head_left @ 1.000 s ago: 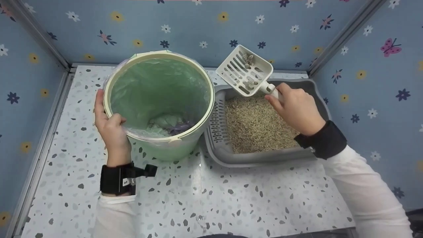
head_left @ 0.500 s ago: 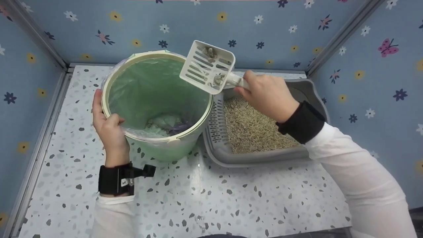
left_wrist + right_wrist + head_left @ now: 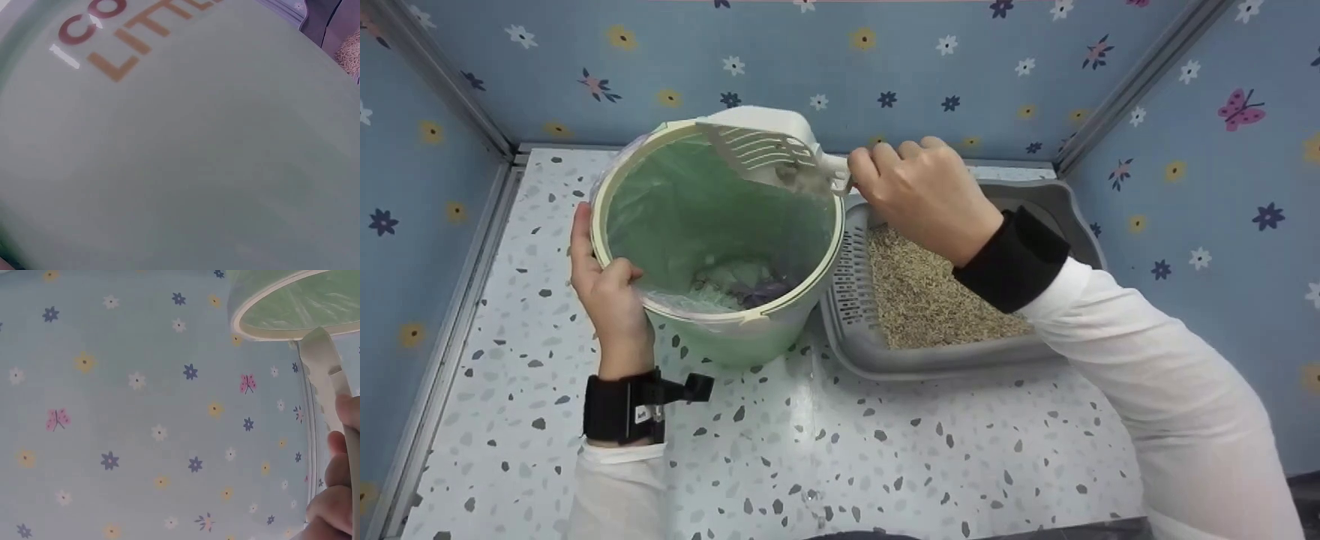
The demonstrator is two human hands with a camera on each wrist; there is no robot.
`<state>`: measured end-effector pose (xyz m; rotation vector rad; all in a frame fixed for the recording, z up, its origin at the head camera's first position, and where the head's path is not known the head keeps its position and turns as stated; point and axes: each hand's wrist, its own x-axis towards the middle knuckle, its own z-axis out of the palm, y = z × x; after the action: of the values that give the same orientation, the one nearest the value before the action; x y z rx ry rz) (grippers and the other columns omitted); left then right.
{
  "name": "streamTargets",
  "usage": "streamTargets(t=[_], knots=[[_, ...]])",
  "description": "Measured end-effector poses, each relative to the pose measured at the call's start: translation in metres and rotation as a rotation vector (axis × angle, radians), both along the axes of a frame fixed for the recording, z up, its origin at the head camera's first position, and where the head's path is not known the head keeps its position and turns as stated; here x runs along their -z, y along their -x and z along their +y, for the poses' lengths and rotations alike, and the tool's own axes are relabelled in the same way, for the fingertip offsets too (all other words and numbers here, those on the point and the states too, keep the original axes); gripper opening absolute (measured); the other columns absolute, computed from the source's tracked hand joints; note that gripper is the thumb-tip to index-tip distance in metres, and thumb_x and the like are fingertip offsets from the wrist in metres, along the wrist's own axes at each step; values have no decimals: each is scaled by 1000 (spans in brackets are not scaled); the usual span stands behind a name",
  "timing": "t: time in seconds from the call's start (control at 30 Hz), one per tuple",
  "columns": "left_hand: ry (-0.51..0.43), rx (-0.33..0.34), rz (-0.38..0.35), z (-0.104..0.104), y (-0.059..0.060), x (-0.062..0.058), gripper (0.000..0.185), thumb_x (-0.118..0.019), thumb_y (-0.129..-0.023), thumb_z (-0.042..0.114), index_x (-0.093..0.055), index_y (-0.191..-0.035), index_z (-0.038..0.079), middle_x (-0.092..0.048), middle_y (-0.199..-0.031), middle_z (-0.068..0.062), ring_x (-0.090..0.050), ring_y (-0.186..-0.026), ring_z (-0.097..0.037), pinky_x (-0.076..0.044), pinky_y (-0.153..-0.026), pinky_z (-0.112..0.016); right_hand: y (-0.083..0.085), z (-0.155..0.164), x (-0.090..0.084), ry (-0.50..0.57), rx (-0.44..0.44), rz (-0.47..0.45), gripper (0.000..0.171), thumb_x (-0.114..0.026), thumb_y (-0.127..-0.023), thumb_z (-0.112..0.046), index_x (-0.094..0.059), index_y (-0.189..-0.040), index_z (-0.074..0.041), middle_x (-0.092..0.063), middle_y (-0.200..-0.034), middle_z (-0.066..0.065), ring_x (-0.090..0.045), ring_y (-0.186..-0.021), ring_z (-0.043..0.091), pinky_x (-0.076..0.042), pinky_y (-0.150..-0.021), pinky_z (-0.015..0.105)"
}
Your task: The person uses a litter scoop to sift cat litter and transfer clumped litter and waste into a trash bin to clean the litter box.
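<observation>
A white slotted litter scoop [image 3: 765, 124] is tilted on its side over the right part of a green trash bin [image 3: 739, 341] lined with a clear bag. My right hand [image 3: 926, 195] grips its handle. Greyish clumps [image 3: 802, 178] are at the scoop's lower edge near the handle, blurred. With the thumb over the rim and the fingers outside, my left hand [image 3: 615, 307] holds the bin's left side. Crumpled bags [image 3: 742, 281], pale and purple, lie at the bin's bottom. In the right wrist view, the scoop [image 3: 322, 360] and fingers [image 3: 332, 506] appear beside the bin rim [image 3: 247, 332].
A grey litter box [image 3: 930, 366] of tan litter [image 3: 937, 292] stands right of the bin, close against it. Both are on a white speckled tabletop [image 3: 780, 465]. Blue flowered panels [image 3: 855, 67] enclose the back and sides.
My right hand has carried the scoop left from above the litter box to over the bin and turned it on its side; the clumps have slid toward its lower edge. The left hand stays put.
</observation>
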<state>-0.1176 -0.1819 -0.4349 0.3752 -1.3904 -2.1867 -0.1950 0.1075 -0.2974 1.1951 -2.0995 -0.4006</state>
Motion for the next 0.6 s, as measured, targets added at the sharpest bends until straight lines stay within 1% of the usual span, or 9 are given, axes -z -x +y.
streamTargets(t=[0.03, 0.1, 0.2, 0.27, 0.4, 0.5, 0.6], knots=[[2, -3, -1, 0, 0, 0, 87, -23, -68, -19, -28, -149, 13, -29, -152, 1, -32, -137, -12, -34, -103, -38, -1, 0, 0, -3, -20, 24, 30, -38, -101, -14, -56, -79, -3, -47, -56, 3, -31, -42, 13, -23, -38, 25], [4, -8, -3, -1, 0, 0, 87, -23, -68, -19, -29, -149, 13, -30, -152, 1, -32, -137, -12, -33, -105, -39, -2, 1, -1, -8, -51, 58, 30, -39, -102, -17, -59, -85, -2, -50, -57, 3, -33, -42, 13, -25, -39, 25], [3, -11, -8, -1, 0, -1, 88, -23, -68, -19, -29, -149, 14, -30, -151, 1, -32, -137, -12, -32, -108, -37, -4, 4, -3, 3, -83, 80, 28, -42, -101, -19, -61, -89, -2, -53, -59, 4, -35, -42, 14, -25, -39, 26], [1, -11, -9, -1, 0, -1, 88, -23, -68, -19, -29, -149, 14, -30, -152, 2, -32, -137, -12, -32, -110, -38, -4, 5, -3, 16, -90, 77, 28, -43, -101, -18, -60, -86, -2, -51, -57, 4, -33, -42, 13, -23, -39, 25], [7, -12, -15, 0, 0, -1, 87, -23, -68, -19, -29, -149, 14, -30, -152, 2, -31, -137, -11, -32, -108, -38, -3, 10, -2, 53, -91, 59, 29, -42, -101, -16, -57, -79, -2, -45, -54, 3, -27, -42, 13, -18, -40, 25], [10, -12, -13, 0, 0, 0, 87, -23, -68, -19, -29, -149, 15, -30, -152, 2, -31, -137, -10, -33, -105, -38, 0, 14, 1, 94, -88, 44, 31, -42, -100, -13, -53, -72, -4, -40, -51, 2, -24, -42, 13, -17, -41, 25], [10, -11, -15, -1, 0, 0, 88, -23, -68, -19, -28, -149, 15, -29, -152, 2, -31, -137, -10, -32, -107, -37, 2, 19, 3, 140, -86, 24, 34, -44, -99, -11, -48, -66, -6, -37, -50, 1, -23, -42, 13, -16, -41, 25]])
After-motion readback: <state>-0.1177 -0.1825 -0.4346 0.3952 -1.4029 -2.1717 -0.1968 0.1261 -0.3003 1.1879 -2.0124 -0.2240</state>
